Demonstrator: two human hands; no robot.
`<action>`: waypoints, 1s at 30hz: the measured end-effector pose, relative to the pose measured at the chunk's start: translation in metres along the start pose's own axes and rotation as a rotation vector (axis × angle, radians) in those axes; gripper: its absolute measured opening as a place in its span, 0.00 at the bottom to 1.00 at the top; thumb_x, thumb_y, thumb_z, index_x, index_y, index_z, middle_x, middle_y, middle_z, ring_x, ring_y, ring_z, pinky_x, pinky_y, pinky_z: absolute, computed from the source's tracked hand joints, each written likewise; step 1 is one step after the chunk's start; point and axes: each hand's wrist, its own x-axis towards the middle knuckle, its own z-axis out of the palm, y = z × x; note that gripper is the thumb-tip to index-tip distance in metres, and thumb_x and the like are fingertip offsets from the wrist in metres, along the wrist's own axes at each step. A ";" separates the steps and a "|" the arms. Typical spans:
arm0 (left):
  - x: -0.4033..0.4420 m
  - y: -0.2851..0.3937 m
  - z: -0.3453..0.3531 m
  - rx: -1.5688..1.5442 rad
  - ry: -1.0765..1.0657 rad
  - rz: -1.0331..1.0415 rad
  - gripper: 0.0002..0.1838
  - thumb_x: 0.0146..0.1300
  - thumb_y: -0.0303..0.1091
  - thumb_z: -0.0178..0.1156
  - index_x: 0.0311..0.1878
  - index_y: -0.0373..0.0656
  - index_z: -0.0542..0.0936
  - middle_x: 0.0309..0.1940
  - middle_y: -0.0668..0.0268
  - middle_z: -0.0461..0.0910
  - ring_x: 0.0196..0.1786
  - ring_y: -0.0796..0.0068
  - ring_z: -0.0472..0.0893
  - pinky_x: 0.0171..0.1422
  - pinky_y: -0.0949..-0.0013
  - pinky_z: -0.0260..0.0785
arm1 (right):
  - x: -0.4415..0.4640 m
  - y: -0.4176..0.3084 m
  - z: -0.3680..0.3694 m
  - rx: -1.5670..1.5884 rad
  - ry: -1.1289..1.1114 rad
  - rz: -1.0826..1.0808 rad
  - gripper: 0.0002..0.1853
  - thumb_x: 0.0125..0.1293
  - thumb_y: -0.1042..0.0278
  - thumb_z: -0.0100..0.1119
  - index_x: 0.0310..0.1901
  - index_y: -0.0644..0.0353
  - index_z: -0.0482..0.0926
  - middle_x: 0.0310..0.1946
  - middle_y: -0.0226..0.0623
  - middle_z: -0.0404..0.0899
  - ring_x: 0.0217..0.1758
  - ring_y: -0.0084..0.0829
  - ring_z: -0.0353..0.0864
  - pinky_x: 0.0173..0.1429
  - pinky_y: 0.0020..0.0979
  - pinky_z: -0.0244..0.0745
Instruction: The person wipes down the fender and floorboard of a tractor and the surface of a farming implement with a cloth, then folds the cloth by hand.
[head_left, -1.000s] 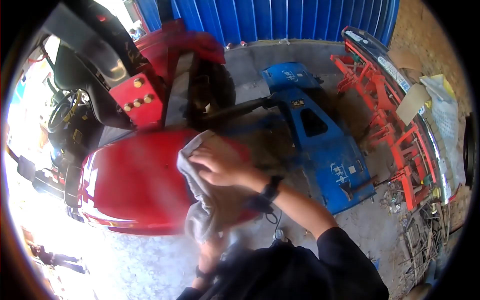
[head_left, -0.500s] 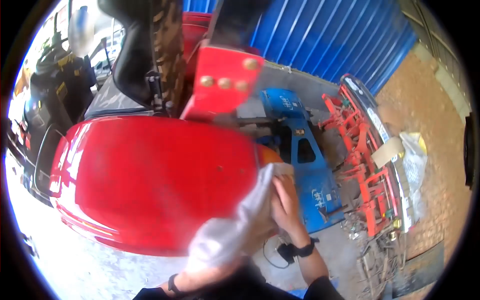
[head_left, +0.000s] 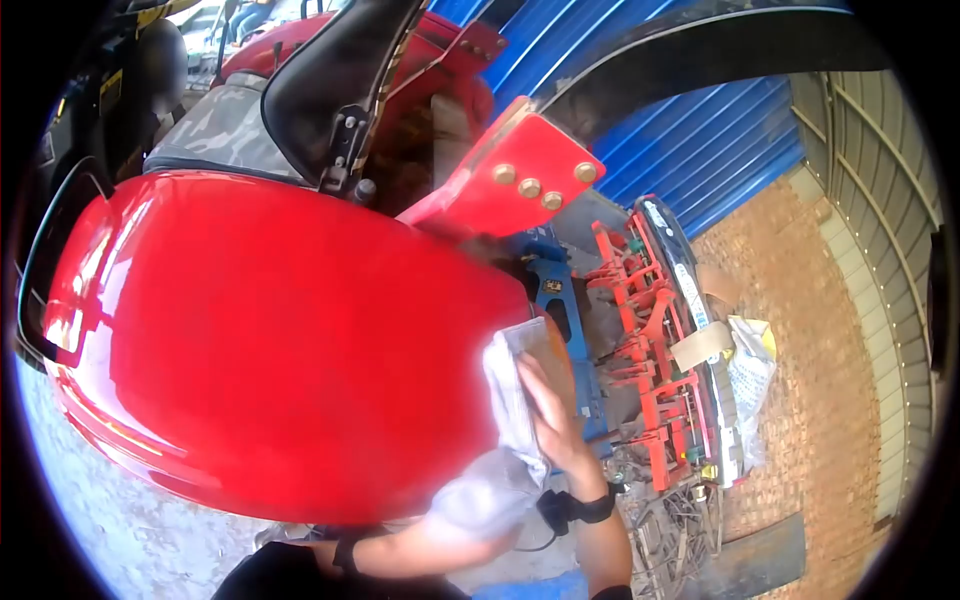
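Note:
A greyish-white cloth (head_left: 512, 395) lies bunched against the rear end of the glossy red tractor fender (head_left: 290, 350), beside an orange patch on that end. My right hand (head_left: 555, 420) grips the cloth from the right, its fingers pointing up along it. Reaching in from the lower left, my left hand (head_left: 485, 492) is a pale, smeared shape just below the fender's edge. It meets the lower part of the cloth, and its fingers cannot be made out. Dark bands circle both wrists.
A red bracket with bolts (head_left: 535, 175) juts out above the fender, near a black seat (head_left: 335, 90). Right of my hands stand blue machine parts (head_left: 560, 290) and a red implement frame (head_left: 655, 350). Metal rods (head_left: 665, 535) lie on the floor below.
My view has shifted, so the fender and bracket appear larger and the implement frame sits further left. The cloth looks more bunched and upright, with my right hand still on it.

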 end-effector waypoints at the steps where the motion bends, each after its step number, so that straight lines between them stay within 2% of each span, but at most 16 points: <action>1: -0.002 0.001 -0.006 -0.004 0.000 0.007 0.21 0.59 0.33 0.59 0.54 0.34 0.78 0.54 0.42 0.75 0.60 0.40 0.76 0.62 0.41 0.72 | -0.009 -0.007 0.007 -0.089 0.037 -0.101 0.24 0.70 0.75 0.50 0.68 0.66 0.68 0.68 0.51 0.67 0.76 0.49 0.60 0.78 0.40 0.52; 3: -0.005 0.000 -0.024 -0.390 0.079 -0.093 0.20 0.57 0.33 0.61 0.52 0.33 0.79 0.53 0.42 0.76 0.59 0.38 0.76 0.62 0.40 0.71 | -0.023 -0.015 0.018 -0.178 0.102 -0.190 0.24 0.70 0.74 0.49 0.68 0.67 0.68 0.68 0.52 0.67 0.76 0.50 0.60 0.78 0.41 0.51; 6: -0.020 -0.004 -0.041 -0.483 0.164 -0.099 0.23 0.54 0.34 0.64 0.52 0.31 0.79 0.53 0.43 0.76 0.58 0.39 0.76 0.63 0.39 0.68 | -0.034 -0.015 0.042 -0.021 0.237 -0.171 0.24 0.70 0.71 0.46 0.66 0.67 0.69 0.65 0.53 0.70 0.73 0.53 0.62 0.77 0.45 0.54; 7: -0.023 -0.005 -0.060 -0.479 0.145 -0.085 0.23 0.54 0.34 0.64 0.52 0.31 0.79 0.53 0.43 0.76 0.58 0.39 0.76 0.63 0.39 0.68 | -0.032 -0.021 0.053 -0.044 0.332 -0.134 0.23 0.69 0.71 0.46 0.64 0.67 0.70 0.64 0.53 0.71 0.71 0.54 0.63 0.75 0.46 0.55; 9: -0.030 -0.004 -0.110 -0.187 0.050 -0.170 0.27 0.51 0.35 0.66 0.54 0.30 0.79 0.53 0.44 0.75 0.58 0.40 0.76 0.63 0.42 0.66 | -0.031 -0.036 0.080 -0.079 0.506 -0.044 0.22 0.67 0.72 0.45 0.61 0.67 0.73 0.61 0.53 0.73 0.68 0.55 0.66 0.72 0.48 0.58; 10: -0.048 -0.012 -0.114 -0.346 0.151 -0.217 0.29 0.50 0.33 0.66 0.57 0.31 0.78 0.54 0.45 0.76 0.58 0.40 0.75 0.64 0.45 0.65 | -0.035 -0.046 0.093 -0.097 0.587 0.007 0.21 0.66 0.72 0.45 0.59 0.67 0.74 0.60 0.53 0.74 0.66 0.56 0.67 0.71 0.49 0.59; 11: -0.059 -0.020 -0.124 -0.284 0.216 -0.203 0.30 0.49 0.31 0.67 0.58 0.32 0.78 0.55 0.46 0.76 0.58 0.41 0.75 0.63 0.48 0.64 | -0.037 -0.059 0.102 -0.086 0.597 0.005 0.21 0.66 0.72 0.45 0.59 0.67 0.74 0.60 0.53 0.74 0.66 0.56 0.67 0.71 0.49 0.59; 13: -0.080 -0.022 -0.161 -0.245 0.158 -0.266 0.30 0.48 0.28 0.66 0.59 0.33 0.78 0.56 0.47 0.76 0.59 0.43 0.75 0.64 0.49 0.65 | -0.034 -0.084 0.117 -0.234 0.688 -0.020 0.21 0.64 0.73 0.47 0.59 0.67 0.75 0.58 0.52 0.75 0.65 0.55 0.68 0.71 0.50 0.57; 15: -0.096 -0.025 -0.182 -0.246 0.147 -0.272 0.30 0.49 0.26 0.65 0.60 0.34 0.77 0.54 0.48 0.76 0.56 0.45 0.76 0.60 0.51 0.67 | -0.048 -0.085 0.141 -0.183 0.697 -0.006 0.23 0.62 0.74 0.47 0.60 0.68 0.72 0.59 0.52 0.73 0.66 0.55 0.66 0.72 0.49 0.55; 17: -0.117 -0.028 -0.194 -0.121 -0.026 -0.323 0.30 0.49 0.26 0.64 0.61 0.34 0.77 0.53 0.49 0.77 0.53 0.46 0.77 0.55 0.51 0.70 | -0.058 -0.098 0.165 -0.240 0.784 0.076 0.24 0.64 0.75 0.47 0.62 0.70 0.69 0.63 0.55 0.68 0.69 0.55 0.63 0.74 0.48 0.52; 18: -0.124 -0.029 -0.203 -0.062 -0.042 -0.258 0.38 0.50 0.23 0.59 0.70 0.40 0.69 0.61 0.54 0.75 0.57 0.54 0.77 0.58 0.59 0.71 | -0.066 -0.104 0.175 -0.103 0.753 0.154 0.25 0.68 0.73 0.47 0.65 0.71 0.65 0.69 0.57 0.61 0.74 0.55 0.56 0.77 0.48 0.49; 21: -0.148 -0.025 -0.218 -0.013 -0.060 -0.225 0.34 0.56 0.26 0.58 0.70 0.40 0.69 0.61 0.55 0.76 0.59 0.56 0.78 0.55 0.59 0.73 | -0.091 -0.103 0.214 -0.116 0.825 0.207 0.25 0.72 0.69 0.46 0.68 0.71 0.63 0.72 0.58 0.57 0.76 0.55 0.53 0.78 0.49 0.46; 22: -0.165 -0.026 -0.213 0.149 -0.043 -0.203 0.30 0.60 0.29 0.58 0.69 0.41 0.71 0.62 0.55 0.76 0.62 0.56 0.77 0.54 0.59 0.74 | -0.098 -0.108 0.222 -0.087 0.813 0.239 0.27 0.74 0.66 0.49 0.70 0.70 0.62 0.73 0.58 0.54 0.77 0.55 0.50 0.78 0.49 0.45; 23: -0.177 -0.028 -0.210 0.146 -0.046 -0.195 0.30 0.60 0.29 0.58 0.69 0.41 0.71 0.62 0.55 0.76 0.62 0.56 0.77 0.54 0.59 0.74 | -0.100 -0.111 0.229 -0.087 0.821 0.243 0.27 0.74 0.66 0.49 0.70 0.70 0.62 0.73 0.58 0.54 0.77 0.55 0.50 0.78 0.49 0.45; 25: -0.203 -0.032 -0.210 -0.001 -0.064 -0.320 0.27 0.54 0.29 0.64 0.61 0.41 0.78 0.58 0.55 0.77 0.59 0.49 0.76 0.60 0.50 0.69 | -0.105 -0.121 0.244 -0.194 0.850 0.282 0.28 0.72 0.66 0.54 0.69 0.69 0.63 0.72 0.57 0.57 0.76 0.55 0.53 0.78 0.49 0.47; 30: -0.218 -0.048 -0.248 -0.047 -0.002 -0.235 0.26 0.57 0.29 0.63 0.61 0.40 0.77 0.58 0.54 0.76 0.61 0.49 0.75 0.64 0.50 0.66 | -0.095 -0.168 0.254 -0.179 0.826 0.258 0.30 0.70 0.66 0.58 0.69 0.68 0.63 0.69 0.56 0.62 0.74 0.53 0.58 0.77 0.48 0.50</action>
